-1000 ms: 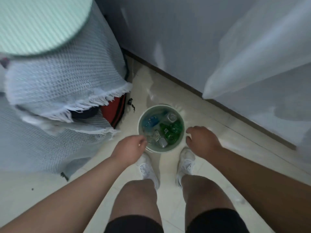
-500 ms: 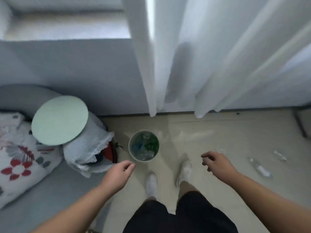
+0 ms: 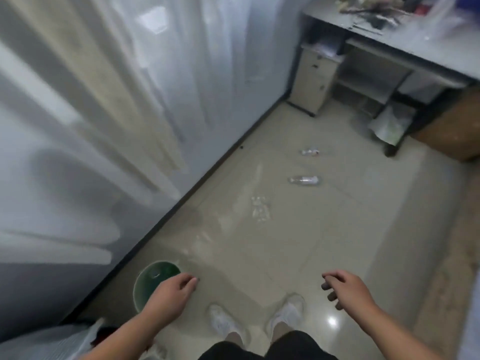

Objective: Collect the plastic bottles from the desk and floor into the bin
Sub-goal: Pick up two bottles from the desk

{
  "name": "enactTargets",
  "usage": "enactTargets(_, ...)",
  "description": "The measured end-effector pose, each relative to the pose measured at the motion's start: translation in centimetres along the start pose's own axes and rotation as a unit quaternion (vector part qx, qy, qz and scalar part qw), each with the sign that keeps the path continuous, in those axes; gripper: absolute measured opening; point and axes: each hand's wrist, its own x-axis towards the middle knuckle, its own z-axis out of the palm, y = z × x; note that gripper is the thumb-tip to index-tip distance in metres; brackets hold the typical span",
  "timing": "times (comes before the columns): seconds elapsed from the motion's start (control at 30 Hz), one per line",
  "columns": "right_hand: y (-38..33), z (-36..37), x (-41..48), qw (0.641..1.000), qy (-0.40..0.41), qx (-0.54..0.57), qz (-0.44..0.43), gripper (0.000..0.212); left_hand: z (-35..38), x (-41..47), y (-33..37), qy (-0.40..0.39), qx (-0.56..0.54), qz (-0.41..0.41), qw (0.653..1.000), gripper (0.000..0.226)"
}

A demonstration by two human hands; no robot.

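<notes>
Here we are, standing on the pale tiled floor (image 3: pixel 363 229), and both hands are empty. Our left hand (image 3: pixel 171 292) hangs with fingers loosely curled, gripping nothing, right over the near edge of the round bin (image 3: pixel 139 287). The bin sits on the floor just beside the dark skirting under the white curtain (image 3: pixel 104 113). Green shows inside it, but the blur won't let us count what's in there. Our right hand (image 3: pixel 348 287) hovers out on the other side, fingers drooping, nothing in it either.

Now the targets! Three plastic bottles lie ahead on the floor, well apart from both hands. Nearest is a crushed clear bottle (image 3: pixel 259 210), straight out beyond our white shoes (image 3: pixel 226 323). It lies roughly midway between the two hands' lines, its long axis running away from us. Beyond it a clear bottle (image 3: pixel 304 180) lies on its side, long axis across our view. Farther on, a small crumpled bottle (image 3: pixel 310 152) lies the same way. Those two sit toward the right, so we'd judge the right hand the nearer for them. Which end carries the cap, we can't tell. The desk (image 3: pixel 415 50) stands far right, its top cluttered and too blurred to pick out any bottle.

Our read: walk forward and stoop, because nothing is within reach from here.
</notes>
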Motion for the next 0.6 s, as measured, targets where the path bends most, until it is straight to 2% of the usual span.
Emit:
enactTargets(0.2,9.8,-9.1,1.3,0.988,0.06,0.119,0.082,0.016,5.2,3.6,13.4,-0.044,0.014,0.036,0.998,0.017)
enactTargets(0.33,12.6,-13.2,2.8,0.977,0.081,0.162,0.115,0.015,7.4,4.9,20.6,-0.059,0.011,0.05,0.997,0.015)
enactTargets(0.43,11.7,-16.3,4.9,0.979,0.067,0.153,0.119,0.014,8.0,5.4,24.1,-0.064,0.009,0.047,0.997,0.016)
enactTargets(0.6,5.4,-23.8,11.5,0.987,0.083,0.127,0.057,0.015,7.9,8.4,28.5,-0.064,-0.02,0.012,0.998,0.014)
